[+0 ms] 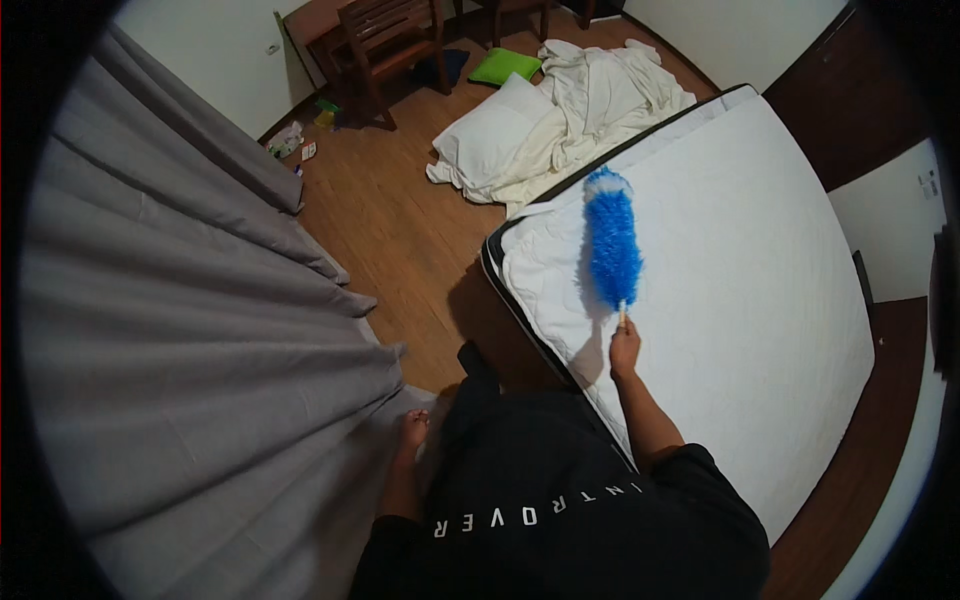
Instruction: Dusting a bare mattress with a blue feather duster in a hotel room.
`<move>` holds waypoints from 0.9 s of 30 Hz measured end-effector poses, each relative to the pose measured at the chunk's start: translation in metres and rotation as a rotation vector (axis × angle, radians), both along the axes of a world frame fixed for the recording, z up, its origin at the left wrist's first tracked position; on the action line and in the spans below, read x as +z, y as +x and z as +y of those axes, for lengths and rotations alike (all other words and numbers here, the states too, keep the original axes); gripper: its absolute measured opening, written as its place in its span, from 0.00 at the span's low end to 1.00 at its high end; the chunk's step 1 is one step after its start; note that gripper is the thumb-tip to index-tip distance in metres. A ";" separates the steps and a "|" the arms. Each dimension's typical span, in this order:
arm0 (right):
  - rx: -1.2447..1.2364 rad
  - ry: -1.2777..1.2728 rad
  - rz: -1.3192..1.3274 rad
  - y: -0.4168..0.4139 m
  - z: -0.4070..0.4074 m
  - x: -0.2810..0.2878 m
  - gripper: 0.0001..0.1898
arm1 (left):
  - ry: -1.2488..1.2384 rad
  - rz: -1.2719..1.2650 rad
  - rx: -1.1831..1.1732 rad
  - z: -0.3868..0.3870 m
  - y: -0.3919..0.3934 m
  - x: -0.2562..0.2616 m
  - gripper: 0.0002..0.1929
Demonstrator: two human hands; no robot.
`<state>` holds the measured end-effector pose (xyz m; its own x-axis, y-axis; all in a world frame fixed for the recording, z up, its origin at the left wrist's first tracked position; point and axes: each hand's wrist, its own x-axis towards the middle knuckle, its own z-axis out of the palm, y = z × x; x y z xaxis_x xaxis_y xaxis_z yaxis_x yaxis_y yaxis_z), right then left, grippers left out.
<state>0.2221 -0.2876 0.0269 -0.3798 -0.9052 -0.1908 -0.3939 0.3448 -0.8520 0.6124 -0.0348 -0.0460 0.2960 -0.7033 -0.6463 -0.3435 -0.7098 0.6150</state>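
My right hand (625,351) grips the pale handle of a fluffy duster (615,244), blue with a white band near its tip. The duster points away from me over the white mattress (735,247) and casts a shadow on its left. Whether its fibres touch the cover cannot be told. Down at my left side, my left hand (415,429) is curled with nothing visible in it, close to the grey curtain (225,390).
Beyond the mattress, a white pillow (499,135) and crumpled cream bedding (600,97) lie on the wooden floor (375,217). A green cushion (506,66) lies behind them. A wooden chair (397,37) stands farther off. Plastic packaging (286,140) sits by the wall.
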 end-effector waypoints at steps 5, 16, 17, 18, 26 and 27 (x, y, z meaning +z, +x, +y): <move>-0.256 -0.084 0.122 -0.031 -0.044 -0.036 0.17 | -0.088 0.218 0.324 -0.061 0.054 0.028 0.11; -0.484 0.079 -0.243 0.108 -0.046 -0.048 0.14 | 0.046 0.661 0.460 -0.067 0.116 -0.037 0.09; -0.510 0.086 -0.134 0.094 -0.051 -0.053 0.13 | 0.183 0.320 0.190 -0.084 0.111 -0.022 0.07; -0.506 0.039 -0.115 0.089 -0.062 -0.049 0.13 | 0.153 0.243 0.020 -0.088 0.125 -0.021 0.11; -0.954 0.105 -0.371 0.075 -0.162 -0.057 0.16 | 0.455 -0.131 -0.172 -0.183 0.197 0.044 0.19; -0.983 0.244 -0.415 0.088 -0.169 -0.053 0.16 | 0.400 -0.125 -0.166 -0.207 0.201 0.065 0.17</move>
<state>0.3099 -0.4565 -0.0259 -0.7802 -0.1618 -0.6042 0.4483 0.5289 -0.7206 0.8134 -0.2418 0.0189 0.2930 -0.4497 -0.8437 -0.5269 -0.8123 0.2500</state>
